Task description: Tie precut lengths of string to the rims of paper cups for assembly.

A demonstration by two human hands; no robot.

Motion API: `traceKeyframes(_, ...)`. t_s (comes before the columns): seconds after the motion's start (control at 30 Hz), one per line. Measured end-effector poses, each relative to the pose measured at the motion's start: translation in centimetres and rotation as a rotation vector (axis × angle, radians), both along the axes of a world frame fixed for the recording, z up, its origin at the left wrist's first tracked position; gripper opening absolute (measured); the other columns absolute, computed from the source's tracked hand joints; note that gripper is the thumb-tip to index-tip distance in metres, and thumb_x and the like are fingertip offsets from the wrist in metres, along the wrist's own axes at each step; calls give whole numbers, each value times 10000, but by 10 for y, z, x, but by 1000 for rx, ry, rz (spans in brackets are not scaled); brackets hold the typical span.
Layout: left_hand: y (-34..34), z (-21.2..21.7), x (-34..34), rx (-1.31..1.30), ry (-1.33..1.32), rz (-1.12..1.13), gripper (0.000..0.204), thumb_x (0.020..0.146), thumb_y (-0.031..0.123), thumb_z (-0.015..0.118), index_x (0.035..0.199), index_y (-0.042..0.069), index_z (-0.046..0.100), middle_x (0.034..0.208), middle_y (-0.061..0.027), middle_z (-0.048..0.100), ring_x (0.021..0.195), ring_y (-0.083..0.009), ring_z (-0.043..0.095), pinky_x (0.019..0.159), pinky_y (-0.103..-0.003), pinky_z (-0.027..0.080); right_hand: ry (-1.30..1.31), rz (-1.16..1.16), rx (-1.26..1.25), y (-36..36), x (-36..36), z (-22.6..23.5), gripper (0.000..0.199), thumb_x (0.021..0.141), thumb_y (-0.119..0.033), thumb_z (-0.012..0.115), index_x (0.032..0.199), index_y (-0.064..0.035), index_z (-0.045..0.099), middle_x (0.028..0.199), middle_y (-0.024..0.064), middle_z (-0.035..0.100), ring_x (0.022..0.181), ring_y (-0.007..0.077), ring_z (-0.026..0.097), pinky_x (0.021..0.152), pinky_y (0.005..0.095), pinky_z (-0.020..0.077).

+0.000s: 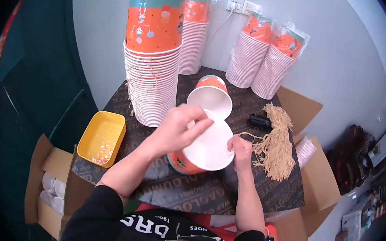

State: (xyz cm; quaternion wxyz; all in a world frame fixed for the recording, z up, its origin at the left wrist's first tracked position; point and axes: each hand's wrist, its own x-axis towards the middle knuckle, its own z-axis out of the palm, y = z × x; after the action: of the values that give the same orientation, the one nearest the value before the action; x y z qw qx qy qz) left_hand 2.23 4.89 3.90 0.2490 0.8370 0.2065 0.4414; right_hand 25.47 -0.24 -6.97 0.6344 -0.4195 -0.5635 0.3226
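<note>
Two bare hands worked over one orange paper bucket (189, 162) that lay tilted on its side at the near middle of the dark printed table cover (187, 197), with its white inside turned up toward the camera. The left hand (177, 130) was curled over the upper rim, the fingers bent and pressing on the edge; I could not tell if something thin was pinched under them. The right hand (240, 150) was closed at the right rim, the fingertips pinched together, it seemed on a beige string (246, 134) that ran toward the loose bundle of beige strings (276, 145) lying just beside. A second orange bucket (210, 96) lay on its side just behind the first one, the two rims touching or nearly so. A tall stack of the same buckets (153, 63) stood at the left, and wrapped stacks (266, 58) leaned at the wall behind. A yellow tray (102, 137) with small coloured bits sat at the left edge of the table, and a small black tool (260, 121) lay near the strings. In my judgement the thin paper rim could bend or tear if the left fingers pressed too hard, and the string could slip from the pinch because it was so fine. The tilted bucket could also roll, as only the hands kept it in place.
</note>
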Motion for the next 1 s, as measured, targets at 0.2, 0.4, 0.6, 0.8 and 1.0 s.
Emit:
traceKeyframes(0.2,17,3,-14,125,-293,-112,210,948,160,586,965,-25,683,940,-113,681,913,-245,621,810,-353,484,67,218,-44,-3,5,7,354,893,-247,505,592,-69,456,587,-10,477,531,56,412,496,235,293)
traceKeyframes(0.4,10,-7,0,-56,-160,-605,456,1007,288,494,658,0,552,701,-86,612,720,-223,603,842,-366,476,-13,295,-142,-2,-1,0,317,853,-224,502,590,-57,441,594,0,453,551,71,402,506,252,285)
traceKeyframes(0.6,12,-7,-7,104,5,-354,461,916,181,660,527,10,484,455,-68,421,402,-199,410,435,-328,339,355,315,-203,2,4,9,287,1018,-243,518,1014,27,612,581,-68,343,477,27,276,436,214,212)
traceKeyframes(0.8,-1,-8,10,594,191,91,449,855,289,701,489,62,573,472,-110,538,442,-266,583,456,-387,450,374,279,-78,3,18,8,226,1007,-192,534,1013,21,609,593,-59,346,489,35,290,443,209,225)
traceKeyframes(1.0,2,-20,19,525,196,540,388,867,235,690,535,66,583,494,-110,554,463,-269,586,451,-375,452,552,533,81,-6,21,16,266,978,-217,562,868,24,575,670,38,472,529,112,398,460,252,315)
